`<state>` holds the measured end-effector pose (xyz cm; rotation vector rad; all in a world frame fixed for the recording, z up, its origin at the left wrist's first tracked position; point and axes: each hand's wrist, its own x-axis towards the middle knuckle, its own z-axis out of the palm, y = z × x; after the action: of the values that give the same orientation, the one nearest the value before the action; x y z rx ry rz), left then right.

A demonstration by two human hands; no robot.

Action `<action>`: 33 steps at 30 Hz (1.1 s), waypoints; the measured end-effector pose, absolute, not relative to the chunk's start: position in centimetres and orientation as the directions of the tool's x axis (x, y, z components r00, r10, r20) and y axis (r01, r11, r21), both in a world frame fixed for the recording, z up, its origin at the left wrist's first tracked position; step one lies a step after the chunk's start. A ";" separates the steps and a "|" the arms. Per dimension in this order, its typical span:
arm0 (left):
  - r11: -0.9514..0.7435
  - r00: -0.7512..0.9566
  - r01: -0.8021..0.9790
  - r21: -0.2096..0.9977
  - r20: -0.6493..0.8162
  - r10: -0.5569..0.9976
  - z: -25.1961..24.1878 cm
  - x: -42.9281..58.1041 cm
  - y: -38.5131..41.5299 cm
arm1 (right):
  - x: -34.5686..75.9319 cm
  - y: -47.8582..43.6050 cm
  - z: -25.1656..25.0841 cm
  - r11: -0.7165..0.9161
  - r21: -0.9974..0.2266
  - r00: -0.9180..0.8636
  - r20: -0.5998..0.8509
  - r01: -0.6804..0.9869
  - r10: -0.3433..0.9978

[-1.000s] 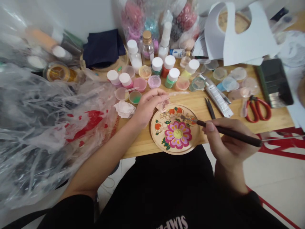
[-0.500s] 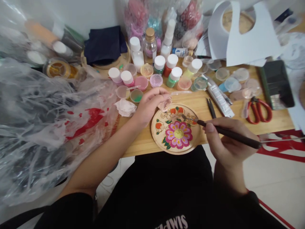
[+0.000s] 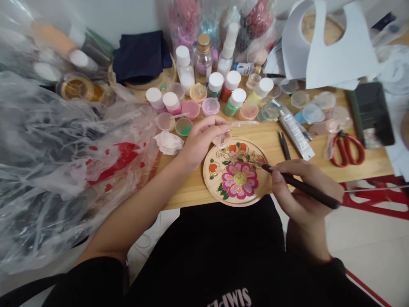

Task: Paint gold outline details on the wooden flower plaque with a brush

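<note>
A round wooden disc [image 3: 237, 197] painted with a pink flower and orange fruits lies near the table's front edge. My right hand [image 3: 303, 189] pinches a dark paintbrush [image 3: 300, 186], its tip resting on the disc's upper right. My left hand [image 3: 203, 138] rests at the disc's upper-left rim, fingers curled around a small crumpled tissue [image 3: 221, 140].
Small paint bottles [image 3: 232, 85] with white caps and open pigment pots [image 3: 184, 126] crowd the wooden table [image 3: 191, 187] behind the disc. Black tweezers [image 3: 283, 146], a glue tube [image 3: 294, 133], red scissors [image 3: 347, 147] and a black phone [image 3: 372, 113] lie right. Plastic bags [image 3: 64, 162] fill the left.
The brush tip has shifted slightly on the disc's upper right, and my right hand has edged left. My left hand has stayed put.
</note>
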<state>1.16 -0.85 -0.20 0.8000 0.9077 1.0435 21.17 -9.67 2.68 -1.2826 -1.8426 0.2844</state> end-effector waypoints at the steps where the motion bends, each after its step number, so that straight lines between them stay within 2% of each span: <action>1: 0.303 0.228 -0.360 0.882 -0.231 0.946 -0.2 1.2 -0.9 | 21.2 -9.7 2.6 0.453 -0.606 -0.116 0.511 0.654 0.852; 11: 0.310 0.228 -0.348 0.885 -0.240 0.943 -0.2 1.1 -0.9 | 21.4 -9.8 2.1 0.467 -0.612 -0.074 0.555 0.638 0.828; 27: 0.315 0.236 -0.347 0.883 -0.243 0.941 -0.2 1.1 -0.9 | 21.4 -9.8 1.9 0.437 -0.603 -0.049 0.550 0.668 0.834; 30: 0.320 0.234 -0.334 0.887 -0.251 0.940 -0.1 1.1 -0.9 | 21.5 -9.8 1.7 0.394 -0.654 0.024 0.533 0.646 0.846; 33: 0.324 0.235 -0.324 0.889 -0.256 0.938 -0.2 1.0 -0.9 | 21.8 -9.8 1.1 0.318 -0.763 0.192 0.495 0.563 0.847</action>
<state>1.04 -0.91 -0.19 0.8130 0.9396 1.0107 21.81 -9.78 1.13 -1.3595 -1.4867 0.3258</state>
